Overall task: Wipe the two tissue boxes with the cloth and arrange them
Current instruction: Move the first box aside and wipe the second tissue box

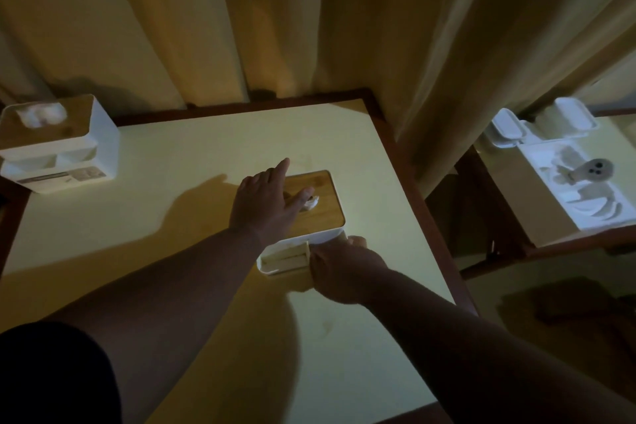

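Note:
A white tissue box with a wooden lid (330,206) stands on the pale table (192,162), right of the middle. My left hand (268,200) lies flat on its lid with straight fingers, beside a tuft of tissue (311,202). My right hand (339,267) grips the box's near right corner next to its front compartment (285,258). A second white tissue box with a wooden lid (58,144) stands at the table's far left corner, tissue poking from its top. No cloth shows in this dim view.
Beige curtains (309,27) hang right behind the table. The table has a dark wooden rim (426,203). To the right, a lower table carries a white moulded tray (550,155) with small white containers and a grey round object (597,170).

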